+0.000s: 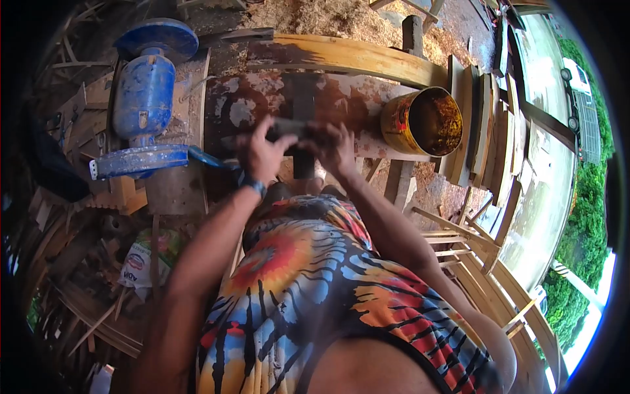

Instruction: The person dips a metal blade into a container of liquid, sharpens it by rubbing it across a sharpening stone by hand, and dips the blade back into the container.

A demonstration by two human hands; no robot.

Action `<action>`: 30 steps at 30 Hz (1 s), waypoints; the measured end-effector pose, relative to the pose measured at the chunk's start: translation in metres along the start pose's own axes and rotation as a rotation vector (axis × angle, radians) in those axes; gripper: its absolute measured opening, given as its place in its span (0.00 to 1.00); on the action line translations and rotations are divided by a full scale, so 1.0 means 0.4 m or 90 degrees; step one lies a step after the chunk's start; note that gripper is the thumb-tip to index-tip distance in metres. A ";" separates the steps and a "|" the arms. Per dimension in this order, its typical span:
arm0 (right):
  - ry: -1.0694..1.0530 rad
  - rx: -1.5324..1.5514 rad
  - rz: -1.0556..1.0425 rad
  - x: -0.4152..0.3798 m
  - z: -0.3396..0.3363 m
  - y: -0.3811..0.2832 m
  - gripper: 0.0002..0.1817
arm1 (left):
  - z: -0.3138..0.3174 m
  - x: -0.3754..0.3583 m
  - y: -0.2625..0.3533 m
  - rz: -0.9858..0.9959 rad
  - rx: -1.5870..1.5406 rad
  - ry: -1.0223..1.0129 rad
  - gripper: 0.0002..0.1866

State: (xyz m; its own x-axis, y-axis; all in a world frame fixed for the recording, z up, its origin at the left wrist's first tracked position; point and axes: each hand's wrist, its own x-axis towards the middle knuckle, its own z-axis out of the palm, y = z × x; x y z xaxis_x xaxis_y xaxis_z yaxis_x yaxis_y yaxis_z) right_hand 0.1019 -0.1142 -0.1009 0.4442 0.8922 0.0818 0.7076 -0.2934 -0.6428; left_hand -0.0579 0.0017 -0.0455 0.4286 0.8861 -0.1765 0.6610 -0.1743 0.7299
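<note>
2 hands (260,157) — blotchy bench (354,95), sawdusty floor (321,18)

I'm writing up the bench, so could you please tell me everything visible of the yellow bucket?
The bucket is round, open-topped, apparently upright on the stained bench, beside but apart from the right hand. Dark and reddish stains streak its yellow wall inside and out; contents and material are unclear.
</note>
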 end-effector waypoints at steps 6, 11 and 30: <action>-0.049 0.018 -0.129 0.120 -0.029 0.029 0.30 | 0.065 0.015 -0.006 -0.021 -0.120 0.148 0.33; -0.074 0.071 -0.164 0.121 -0.029 0.070 0.28 | 0.048 -0.044 0.030 -0.056 -0.067 0.130 0.27; -0.186 0.001 -0.198 0.187 -0.057 0.127 0.24 | 0.166 0.013 -0.020 -0.048 -0.162 0.168 0.30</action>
State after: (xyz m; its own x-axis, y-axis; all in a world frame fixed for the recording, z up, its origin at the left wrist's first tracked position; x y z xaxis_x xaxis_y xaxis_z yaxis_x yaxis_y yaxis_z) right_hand 0.1837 -0.0703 -0.1101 0.0352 0.9980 0.0523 0.7820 0.0051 -0.6233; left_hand -0.0201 -0.0208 -0.0963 0.1894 0.9783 -0.0834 0.4956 -0.0219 0.8683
